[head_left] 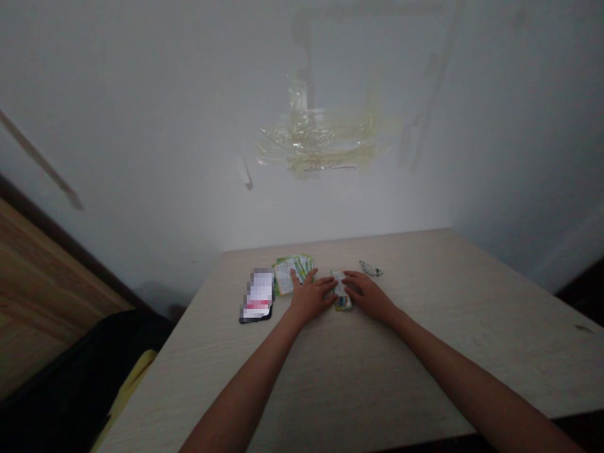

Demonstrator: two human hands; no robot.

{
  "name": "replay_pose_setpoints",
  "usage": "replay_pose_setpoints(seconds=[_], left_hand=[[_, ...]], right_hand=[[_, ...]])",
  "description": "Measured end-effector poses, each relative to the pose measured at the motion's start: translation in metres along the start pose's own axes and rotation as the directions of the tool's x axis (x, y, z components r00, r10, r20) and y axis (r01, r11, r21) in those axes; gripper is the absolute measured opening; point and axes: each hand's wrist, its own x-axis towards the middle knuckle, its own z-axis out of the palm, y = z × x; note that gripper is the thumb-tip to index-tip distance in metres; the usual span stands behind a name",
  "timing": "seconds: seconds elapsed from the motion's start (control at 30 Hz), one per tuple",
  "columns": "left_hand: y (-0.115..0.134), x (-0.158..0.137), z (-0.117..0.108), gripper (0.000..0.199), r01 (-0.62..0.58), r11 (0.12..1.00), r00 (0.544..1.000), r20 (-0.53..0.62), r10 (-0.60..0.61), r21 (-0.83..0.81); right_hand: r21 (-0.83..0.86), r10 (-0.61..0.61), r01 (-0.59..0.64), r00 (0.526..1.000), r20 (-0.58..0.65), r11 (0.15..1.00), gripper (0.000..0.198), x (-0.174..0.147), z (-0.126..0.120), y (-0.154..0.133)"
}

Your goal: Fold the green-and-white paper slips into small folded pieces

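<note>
A small stack of printed paper cards (340,290) lies on the table between my two hands. My left hand (311,297) grips its left side with the thumb and nearer fingers, while its other fingers spread over a loose pile of green and white cards (284,277). From the right, the curled fingers of my right hand (372,297) hold the stack's right edge. My fingers hide part of the stack. The pile fans out under and beyond my left fingers.
Left of the pile lies a phone (258,296) with a blurred screen. Beyond my right hand is a small crumpled clear item (371,268). The pale wooden table (401,390) meets a wall (189,126) with tape on it. A dark and yellow cloth (125,384) is at the left.
</note>
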Motion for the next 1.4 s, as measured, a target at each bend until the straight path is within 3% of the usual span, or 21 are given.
replay_pose_setpoints(seconds=[0.23,0.47,1.4], left_hand=[[0.0004,0.0011,-0.0008,0.042,0.004,1.000,1.000,0.002,-0.004,0.000],[0.0029,-0.0001,-0.0053,0.044,0.017,1.000,1.000,0.023,-0.017,0.024],[0.0022,0.0008,-0.0018,0.044,0.032,0.999,0.999,0.028,-0.031,-0.027]], right_hand=[[-0.008,0.026,-0.026,0.998,-0.059,1.000,0.022,-0.0003,-0.0064,-0.0002],[-0.077,0.008,-0.008,1.000,0.000,0.997,0.022,-0.0004,-0.0061,0.0057],[-0.059,0.071,-0.071,0.997,0.012,0.996,0.027,-0.0012,-0.0059,0.0086]])
